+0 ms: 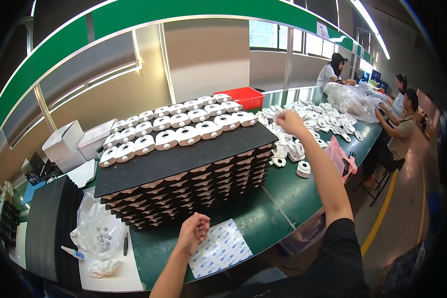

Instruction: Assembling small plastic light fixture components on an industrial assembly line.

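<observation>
We see our left hand (194, 232) closed in a loose fist, fingers curled inward, and it holds nothing that we can see. It hovers just above the near edge of a sheet of small white stickers (222, 247), which lies flat on the green table (283, 191). The sheet is a rectangle, and its long axis runs from near left toward far right.

Our right hand (289, 121) is also closed in a fist, with the arm stretched out; we cannot tell if something small is inside it. It is over a loose heap of white plastic parts (303, 130) on the table.

Between the two hands stands a tall stack of black foam trays (184, 174), with pale layers visible at its sides. Its long axis goes from near left to far right. On the top tray the white housings (176, 124) stand in three rows, smooth, rounded, each with a round hole.

At the left lie a clear plastic bag (99, 233) with small grey pieces and some white boxes (64, 144). A red bin (246, 97) stands behind, and three other people (400, 124) work at the far end.
</observation>
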A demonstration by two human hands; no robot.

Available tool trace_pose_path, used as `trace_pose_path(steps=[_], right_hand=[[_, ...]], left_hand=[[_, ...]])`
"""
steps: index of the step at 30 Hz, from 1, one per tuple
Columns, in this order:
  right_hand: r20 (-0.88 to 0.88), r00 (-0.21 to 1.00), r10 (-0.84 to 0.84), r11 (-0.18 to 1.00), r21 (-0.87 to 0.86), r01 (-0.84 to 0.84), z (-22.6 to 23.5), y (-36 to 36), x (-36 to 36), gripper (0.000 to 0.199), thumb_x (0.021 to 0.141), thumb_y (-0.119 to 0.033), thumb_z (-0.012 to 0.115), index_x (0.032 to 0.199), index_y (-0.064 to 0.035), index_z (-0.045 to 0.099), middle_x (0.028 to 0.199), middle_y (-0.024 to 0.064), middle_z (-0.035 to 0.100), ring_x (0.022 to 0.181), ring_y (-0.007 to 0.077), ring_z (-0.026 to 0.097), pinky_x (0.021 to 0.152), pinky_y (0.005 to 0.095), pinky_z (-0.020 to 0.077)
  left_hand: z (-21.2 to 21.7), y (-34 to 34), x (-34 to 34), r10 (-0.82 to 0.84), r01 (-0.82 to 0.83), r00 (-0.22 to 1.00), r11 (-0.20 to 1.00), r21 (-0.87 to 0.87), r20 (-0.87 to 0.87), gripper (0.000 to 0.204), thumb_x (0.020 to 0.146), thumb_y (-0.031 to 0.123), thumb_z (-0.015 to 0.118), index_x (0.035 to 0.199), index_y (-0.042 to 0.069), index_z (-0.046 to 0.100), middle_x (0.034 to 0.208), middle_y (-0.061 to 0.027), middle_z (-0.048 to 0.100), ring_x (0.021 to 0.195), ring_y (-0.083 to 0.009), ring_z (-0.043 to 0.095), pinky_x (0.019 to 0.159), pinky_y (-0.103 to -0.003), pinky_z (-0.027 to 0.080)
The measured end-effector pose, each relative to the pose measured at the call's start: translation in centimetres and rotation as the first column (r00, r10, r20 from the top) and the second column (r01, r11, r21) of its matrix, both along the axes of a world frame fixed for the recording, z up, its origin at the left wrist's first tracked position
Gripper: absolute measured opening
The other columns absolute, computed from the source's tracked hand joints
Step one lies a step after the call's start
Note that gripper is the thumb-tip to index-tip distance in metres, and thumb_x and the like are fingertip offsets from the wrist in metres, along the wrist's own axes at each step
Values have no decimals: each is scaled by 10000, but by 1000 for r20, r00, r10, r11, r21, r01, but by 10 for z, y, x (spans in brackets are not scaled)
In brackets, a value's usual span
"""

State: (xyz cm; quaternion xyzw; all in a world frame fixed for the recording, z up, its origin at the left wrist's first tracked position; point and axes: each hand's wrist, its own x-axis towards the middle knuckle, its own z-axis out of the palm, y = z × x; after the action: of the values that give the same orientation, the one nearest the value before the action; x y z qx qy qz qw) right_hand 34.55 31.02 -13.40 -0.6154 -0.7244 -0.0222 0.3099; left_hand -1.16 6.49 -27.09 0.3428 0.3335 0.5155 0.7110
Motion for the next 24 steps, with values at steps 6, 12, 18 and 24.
trace_pose_path(steps=[6,12,18,24], right_hand=[[481,815,-324,898,-114,424,-102,-76,41,152,749,-175,582,779,-36,635,866,175,621,822,312,611,691,397,497],[363,885,-291,955,49,294,-149,-150,24,335,739,-341,630,702,-9,610,765,152,575,754,315,560,626,430,450],[306,952,2,998,-57,16,-134,-199,-15,309,621,-261,727,694,-22,546,735,146,565,777,321,527,648,414,424],[282,954,-103,991,-49,122,-109,-204,-36,205,778,-83,551,978,-46,526,779,192,546,715,355,512,612,442,394]], left_hand=[[1,-3,-5,24,-24,999,1000,11,-32,336,909,363,440,871,53,562,683,7,506,554,-51,408,456,-168,299],[1,-4,-9,153,-99,975,948,304,-161,196,891,220,500,855,42,573,662,5,523,556,-33,410,473,-166,314],[39,-57,-35,529,-137,681,771,622,-506,100,801,98,605,820,0,611,711,-16,586,598,-72,511,540,-208,416],[48,-80,-122,908,-361,-29,381,851,-419,59,744,64,624,793,42,599,701,-69,576,572,-167,520,537,-270,425]])
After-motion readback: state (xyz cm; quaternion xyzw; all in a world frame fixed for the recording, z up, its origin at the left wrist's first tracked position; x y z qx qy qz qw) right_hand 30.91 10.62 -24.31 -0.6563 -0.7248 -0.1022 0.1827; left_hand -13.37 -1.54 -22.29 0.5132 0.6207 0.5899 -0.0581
